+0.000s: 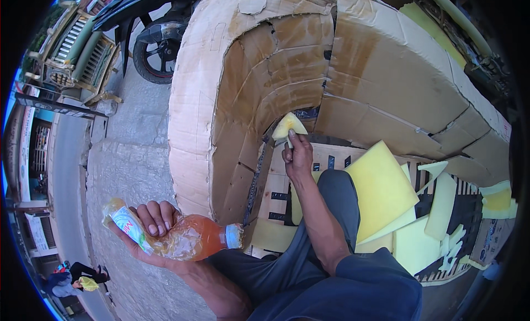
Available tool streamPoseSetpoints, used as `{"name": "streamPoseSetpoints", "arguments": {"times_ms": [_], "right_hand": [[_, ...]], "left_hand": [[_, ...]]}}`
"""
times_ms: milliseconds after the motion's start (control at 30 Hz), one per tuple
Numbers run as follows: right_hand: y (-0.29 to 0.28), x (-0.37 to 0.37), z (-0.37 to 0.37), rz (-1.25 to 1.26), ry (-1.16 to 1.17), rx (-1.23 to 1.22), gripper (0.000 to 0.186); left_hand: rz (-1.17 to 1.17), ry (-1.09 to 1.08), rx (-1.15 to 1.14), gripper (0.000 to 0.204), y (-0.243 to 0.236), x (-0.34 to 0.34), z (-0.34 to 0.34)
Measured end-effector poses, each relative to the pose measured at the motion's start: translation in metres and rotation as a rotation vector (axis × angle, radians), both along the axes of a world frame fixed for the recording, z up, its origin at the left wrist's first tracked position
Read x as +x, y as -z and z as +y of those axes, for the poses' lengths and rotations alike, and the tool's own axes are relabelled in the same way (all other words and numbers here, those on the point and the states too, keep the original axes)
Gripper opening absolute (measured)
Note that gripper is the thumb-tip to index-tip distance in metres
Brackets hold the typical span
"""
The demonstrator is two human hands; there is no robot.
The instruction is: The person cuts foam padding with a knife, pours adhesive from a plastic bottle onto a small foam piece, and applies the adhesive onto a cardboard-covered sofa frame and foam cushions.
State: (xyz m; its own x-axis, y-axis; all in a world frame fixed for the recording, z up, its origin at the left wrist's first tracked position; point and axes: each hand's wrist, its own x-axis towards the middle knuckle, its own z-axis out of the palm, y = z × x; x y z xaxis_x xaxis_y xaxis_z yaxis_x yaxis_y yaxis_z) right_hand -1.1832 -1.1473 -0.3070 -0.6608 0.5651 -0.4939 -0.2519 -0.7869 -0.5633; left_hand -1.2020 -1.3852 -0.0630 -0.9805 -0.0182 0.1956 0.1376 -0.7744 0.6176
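Note:
My left hand (156, 217) is wrapped round a crumpled clear plastic bottle (203, 237) that lies nearly on its side. Orange liquid fills the end near its blue-and-white cap, which points right; a label shows beside my fingers. My right hand (298, 155) pinches a small wedge of pale yellow foam (288, 125) by its lower edge. That wedge is up near the inner corner of a curved, cardboard-covered sofa frame (190, 108); I cannot tell whether it touches the wall. Brownish stained patches (276, 61) mark the cardboard's inner face.
Yellow foam sheets (383, 191) and cut strips (441, 205) lie on the slatted base at my right. A motorbike wheel (157, 53) stands beyond the frame at upper left. Concrete ground (130, 161) runs along the left, with a parked vehicle (83, 50) and people (77, 279) farther off.

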Motion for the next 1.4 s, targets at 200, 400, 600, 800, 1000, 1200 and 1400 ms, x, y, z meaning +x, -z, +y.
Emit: {"name": "streamPoseSetpoints", "arguments": {"times_ms": [200,400,600,800,1000,1200,1400], "right_hand": [[0.126,-0.027,0.027,-0.509,0.081,-0.301,0.01],[0.167,-0.052,0.05,-0.447,0.239,-0.455,0.012],[0.112,-0.048,0.041,-0.342,0.207,-0.443,0.012],[0.001,-0.013,0.034,0.03,0.113,-0.001,0.013],[0.011,0.031,0.045,-0.1,0.063,0.115,0.02],[0.143,-0.017,0.043,-0.427,0.126,-0.365,0.014],[0.144,-0.052,0.064,-0.34,0.26,-0.548,0.007]], "left_hand": [[-0.023,-0.048,-0.009,0.056,0.002,-0.001,-0.004],[0.004,-0.01,0.012,0.054,0.004,0.001,-0.001],[0.004,-0.008,0.03,0.052,-0.002,0.004,-0.002],[0.041,0.024,0.045,0.054,-0.001,0.001,-0.014],[0.048,0.045,0.105,0.055,0.002,-0.002,-0.021],[0.035,0.034,0.116,0.059,-0.004,0.005,-0.021],[-0.051,0.001,0.19,0.067,-0.008,0.003,-0.019]]}}
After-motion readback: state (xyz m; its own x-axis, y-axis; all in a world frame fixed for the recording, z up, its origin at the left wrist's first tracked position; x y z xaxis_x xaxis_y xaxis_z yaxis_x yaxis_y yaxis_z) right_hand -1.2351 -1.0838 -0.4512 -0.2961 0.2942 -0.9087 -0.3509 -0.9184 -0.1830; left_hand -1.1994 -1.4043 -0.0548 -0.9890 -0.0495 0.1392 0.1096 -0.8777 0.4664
